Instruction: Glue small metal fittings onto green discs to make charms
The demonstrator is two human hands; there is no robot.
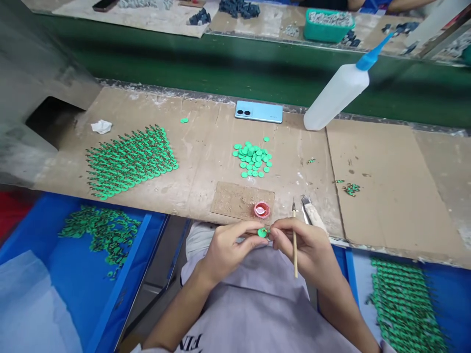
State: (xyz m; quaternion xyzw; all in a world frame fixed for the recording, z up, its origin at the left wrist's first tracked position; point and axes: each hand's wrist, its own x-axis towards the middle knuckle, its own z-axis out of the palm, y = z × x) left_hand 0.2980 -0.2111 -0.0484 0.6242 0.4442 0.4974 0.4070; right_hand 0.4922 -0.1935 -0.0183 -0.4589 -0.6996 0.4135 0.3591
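My left hand [228,246] pinches a small round green disc [261,233] by its edge, just in front of my body. Thumb and forefinger of my right hand [311,247] are closed at a tiny green and brown piece [267,231] that meets the disc; whether it is joined to it I cannot tell. A thin wooden brush [295,255] is also held in my right hand, bristles pointing away from me. Just beyond my hands, a small pot of red liquid [262,210] stands on a cardboard scrap [228,200]. Loose green discs [253,158] lie in a pile further back.
Rows of green-based pieces [130,162] stand at left. A phone [259,112], a white squeeze bottle [336,95], a utility knife [313,214] and several tiny pieces [352,189] lie around. Blue drawers [121,299] with finished-looking pieces flank me. Another person's arm [408,5] shows across the partition.
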